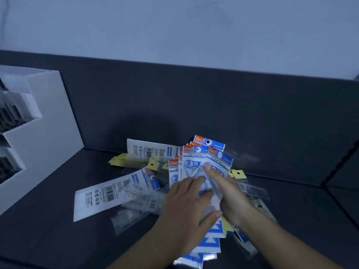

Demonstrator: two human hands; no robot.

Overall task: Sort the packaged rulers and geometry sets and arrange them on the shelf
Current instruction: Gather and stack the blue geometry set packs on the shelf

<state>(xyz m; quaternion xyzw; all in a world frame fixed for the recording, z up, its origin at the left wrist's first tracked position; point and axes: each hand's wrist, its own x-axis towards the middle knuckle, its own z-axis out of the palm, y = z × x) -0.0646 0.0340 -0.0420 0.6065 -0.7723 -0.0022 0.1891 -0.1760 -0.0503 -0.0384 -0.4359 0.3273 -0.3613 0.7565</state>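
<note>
At lower centre of the frame, a fanned stack of geometry set packets [196, 171] is gripped by the left hand [186, 212], thumb clamped across the front. The right hand [229, 193] is laid flat, fingers extended, on the top packet. Edges should be squared before loose ruler packets [136, 162] on the shelf [58, 220] are gathered.

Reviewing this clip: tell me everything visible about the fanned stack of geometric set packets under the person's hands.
The fanned stack of geometric set packets is several flat, glossy plastic sleeves with orange-and-blue header cards, "GEOMETRIC" print and a large "2", plus blue-and-white patterning at the near ends. They overlap, face up and splayed like cards, headers pointing away towards the dark back panel. The left hand and right hand both press on top. The stack lies over loose yellow-tagged ruler packs on the dark shelf surface.
</note>
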